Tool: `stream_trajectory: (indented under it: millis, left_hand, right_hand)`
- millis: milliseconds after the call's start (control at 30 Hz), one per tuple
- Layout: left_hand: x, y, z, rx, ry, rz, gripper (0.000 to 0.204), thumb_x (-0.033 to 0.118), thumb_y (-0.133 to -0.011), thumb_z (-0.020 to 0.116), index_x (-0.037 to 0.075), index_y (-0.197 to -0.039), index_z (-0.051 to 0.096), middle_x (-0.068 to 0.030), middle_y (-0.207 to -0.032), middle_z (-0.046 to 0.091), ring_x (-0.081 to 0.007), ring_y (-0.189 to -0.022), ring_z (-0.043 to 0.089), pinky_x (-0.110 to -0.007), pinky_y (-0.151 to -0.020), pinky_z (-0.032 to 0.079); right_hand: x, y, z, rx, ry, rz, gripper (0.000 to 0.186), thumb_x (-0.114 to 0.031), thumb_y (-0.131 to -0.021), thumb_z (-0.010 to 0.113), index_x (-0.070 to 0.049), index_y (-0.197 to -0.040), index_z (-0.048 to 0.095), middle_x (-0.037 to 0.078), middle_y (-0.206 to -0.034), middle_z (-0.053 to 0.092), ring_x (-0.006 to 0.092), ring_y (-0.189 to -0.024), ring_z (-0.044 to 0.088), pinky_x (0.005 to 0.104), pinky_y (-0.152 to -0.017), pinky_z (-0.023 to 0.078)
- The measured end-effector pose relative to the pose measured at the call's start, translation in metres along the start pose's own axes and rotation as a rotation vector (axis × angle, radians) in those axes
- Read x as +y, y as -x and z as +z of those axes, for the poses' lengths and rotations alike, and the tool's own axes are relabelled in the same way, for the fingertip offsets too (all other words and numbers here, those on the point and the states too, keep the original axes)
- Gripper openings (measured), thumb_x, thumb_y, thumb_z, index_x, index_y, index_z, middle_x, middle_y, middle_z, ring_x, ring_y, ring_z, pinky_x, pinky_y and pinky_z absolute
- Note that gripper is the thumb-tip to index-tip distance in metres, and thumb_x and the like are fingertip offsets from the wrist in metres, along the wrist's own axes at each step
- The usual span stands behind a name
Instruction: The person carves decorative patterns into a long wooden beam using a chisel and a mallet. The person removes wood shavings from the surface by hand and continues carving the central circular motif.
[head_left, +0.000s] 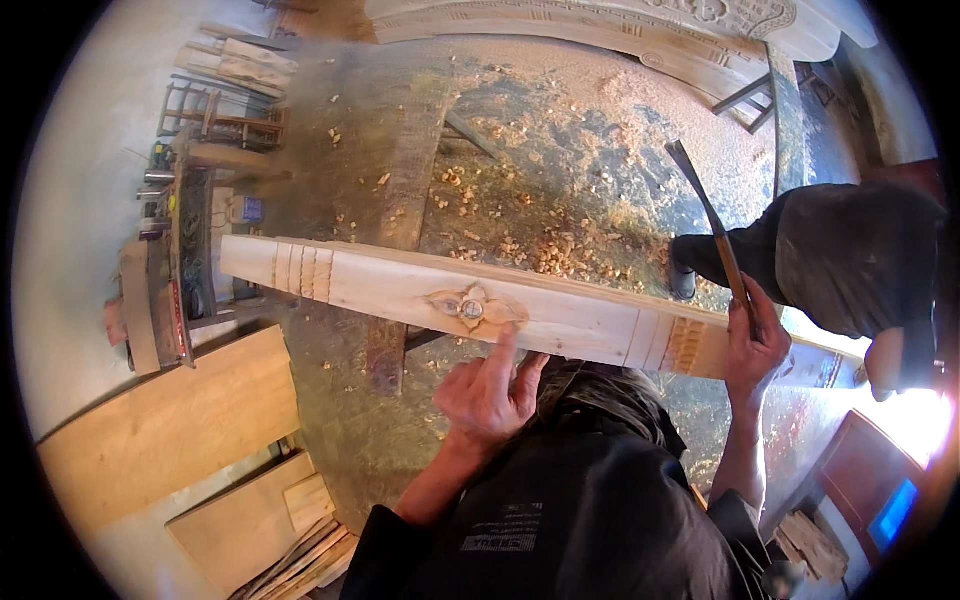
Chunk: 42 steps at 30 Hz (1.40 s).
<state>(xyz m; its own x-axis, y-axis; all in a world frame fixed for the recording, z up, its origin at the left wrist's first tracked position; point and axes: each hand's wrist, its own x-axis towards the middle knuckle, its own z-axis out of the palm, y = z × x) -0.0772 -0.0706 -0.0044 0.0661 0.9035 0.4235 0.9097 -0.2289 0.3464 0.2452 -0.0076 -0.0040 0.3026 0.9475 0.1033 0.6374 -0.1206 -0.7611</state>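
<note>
A long pale wooden beam (400,292) lies crosswise before me, with a carved flower (471,308) in its middle and carved bands towards both ends. My left hand (485,395) holds nothing; its index finger is stretched out and its tip touches the wood at the flower's right petal, while the other fingers are bent. Closed round the wooden handle of a chisel (716,230) is my right hand (757,345), resting over the beam's right part. The chisel's flared metal blade points up and away from the beam.
Wood shavings (540,240) litter the floor beyond the beam. A person in dark clothes (850,260) is close by on the right. On the left stand a cluttered bench (180,250) and a plywood sheet (180,430). Large carved boards (600,45) lie at the back.
</note>
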Motion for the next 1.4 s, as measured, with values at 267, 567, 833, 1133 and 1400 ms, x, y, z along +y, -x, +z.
stream_trajectory:
  millis: [267,567,833,1133,1400]
  left_hand:
    - [0.018,-0.003,-0.009,0.016,0.12,0.25,0.05,0.018,-0.092,0.084,0.002,-0.135,0.065,-0.0053,-0.085,0.075,-0.0177,-0.061,0.067,-0.032,-0.053,0.048]
    - [-0.027,-0.047,-0.028,0.083,0.263,0.546,0.041,0.012,-0.092,0.082,0.005,-0.131,0.073,-0.0023,-0.081,0.068,-0.0119,-0.061,0.059,-0.024,-0.054,0.04]
    - [-0.107,-0.096,-0.046,-0.04,0.339,0.776,0.023,0.007,-0.094,0.077,0.004,-0.117,0.079,0.0079,-0.061,0.051,-0.0049,-0.05,0.045,-0.026,-0.051,0.028]
    - [-0.139,-0.117,-0.051,-0.1,0.42,0.991,0.022,0.018,-0.096,0.082,0.007,-0.115,0.078,0.0084,-0.06,0.047,-0.006,-0.05,0.044,-0.026,-0.048,0.029]
    - [-0.139,-0.121,-0.056,-0.187,0.291,1.11,0.023,0.018,-0.096,0.077,0.007,-0.117,0.08,0.0083,-0.06,0.039,-0.0071,-0.05,0.039,-0.028,-0.05,0.026]
  right_hand:
    - [0.011,0.014,-0.01,-0.068,-0.379,0.217,0.037,-0.001,-0.098,0.067,-0.001,-0.135,0.072,0.006,-0.094,0.077,0.0045,-0.073,0.062,0.0232,-0.064,0.047]
    - [-0.095,0.062,-0.036,-0.6,-0.303,0.449,0.036,-0.001,-0.076,0.072,0.002,-0.111,0.082,0.016,-0.079,0.079,0.0159,-0.065,0.074,0.0285,-0.064,0.056]
    - [-0.159,0.106,-0.011,-0.58,-0.279,0.528,0.039,-0.006,-0.073,0.079,0.0,-0.111,0.083,0.018,-0.08,0.079,0.0184,-0.068,0.077,0.029,-0.065,0.057]
    - [-0.171,0.167,0.032,-0.164,-1.176,0.002,0.048,-0.024,-0.079,0.093,0.012,-0.109,0.079,0.021,-0.083,0.079,0.0298,-0.073,0.08,0.0389,-0.067,0.065]
    - [-0.181,0.168,0.078,-0.018,-0.697,0.035,0.03,-0.018,-0.082,0.087,0.005,-0.1,0.08,0.012,-0.071,0.077,0.0224,-0.067,0.079,0.033,-0.062,0.062]
